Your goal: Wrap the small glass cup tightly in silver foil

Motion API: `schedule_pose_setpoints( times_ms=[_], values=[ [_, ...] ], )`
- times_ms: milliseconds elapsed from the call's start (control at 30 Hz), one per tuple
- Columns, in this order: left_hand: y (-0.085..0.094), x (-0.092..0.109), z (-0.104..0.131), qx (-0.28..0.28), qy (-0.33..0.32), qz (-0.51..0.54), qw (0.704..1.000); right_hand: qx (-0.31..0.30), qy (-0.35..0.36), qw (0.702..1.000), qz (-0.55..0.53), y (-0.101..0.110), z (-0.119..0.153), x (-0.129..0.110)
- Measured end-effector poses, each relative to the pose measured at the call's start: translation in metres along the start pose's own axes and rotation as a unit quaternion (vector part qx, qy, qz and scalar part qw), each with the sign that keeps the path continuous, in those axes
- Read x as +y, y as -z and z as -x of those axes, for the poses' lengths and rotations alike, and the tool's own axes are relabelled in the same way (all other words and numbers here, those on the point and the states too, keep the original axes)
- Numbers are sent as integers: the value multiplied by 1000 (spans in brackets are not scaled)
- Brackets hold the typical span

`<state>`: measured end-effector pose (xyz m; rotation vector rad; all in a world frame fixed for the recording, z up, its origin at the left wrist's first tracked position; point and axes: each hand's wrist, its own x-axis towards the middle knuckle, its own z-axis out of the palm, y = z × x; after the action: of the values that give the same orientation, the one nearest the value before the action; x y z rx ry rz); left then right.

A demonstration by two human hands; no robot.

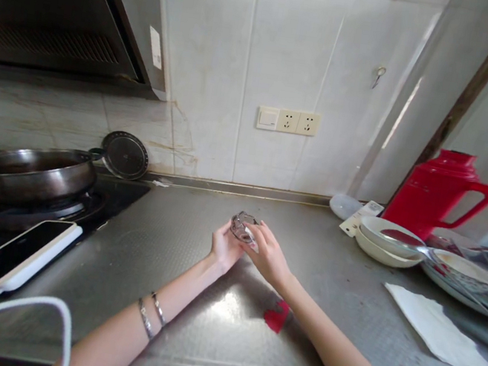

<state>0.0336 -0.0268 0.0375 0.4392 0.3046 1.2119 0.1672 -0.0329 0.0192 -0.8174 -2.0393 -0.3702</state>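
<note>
Over the middle of the metal countertop, my left hand [225, 249] is wrapped round a small clear glass bowl [241, 220] from the left and below. The bowl is tilted, with its opening partly towards me. My right hand [267, 254] comes in from the right, its fingers closed at the bowl's rim and inside. Something small and white [253, 245] shows under the right fingers; it looks like a bit of tissue, but its kind is not clear. A red heart-shaped piece [276, 316] lies flat on the countertop, close to my right forearm.
Left are a gas stove with a steel pan [30, 172], a round black disc [125, 155] against the wall, and a white-cased phone [12, 258] with a cable. Right stand a red thermos jug [434, 196], stacked bowls [388, 247], plates and a folded white paper [439, 331].
</note>
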Motion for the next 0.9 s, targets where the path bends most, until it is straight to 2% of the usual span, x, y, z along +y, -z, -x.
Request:
schedule_pose_setpoints(
  times_ms=[100, 300, 467, 600, 733, 900],
  values=[
    [2, 4, -2, -12, 10, -1, 1000, -3, 43, 999, -1, 8, -1, 6],
    [15, 19, -14, 17, 128, -73, 989, -56, 144, 988, -9, 23, -6, -2],
    [13, 28, -10, -34, 208, -109, 971, -82, 174, 981, -21, 26, -10, -11],
    [4, 30, -5, -27, 146, -102, 984, -77, 161, 984, -23, 29, -12, -6],
    [3, 29, -7, -29, 106, -83, 991, -72, 143, 987, -16, 27, -11, 1],
    [11, 24, -12, 38, 61, -65, 995, -95, 131, 987, -20, 23, -9, 3]
  ],
)
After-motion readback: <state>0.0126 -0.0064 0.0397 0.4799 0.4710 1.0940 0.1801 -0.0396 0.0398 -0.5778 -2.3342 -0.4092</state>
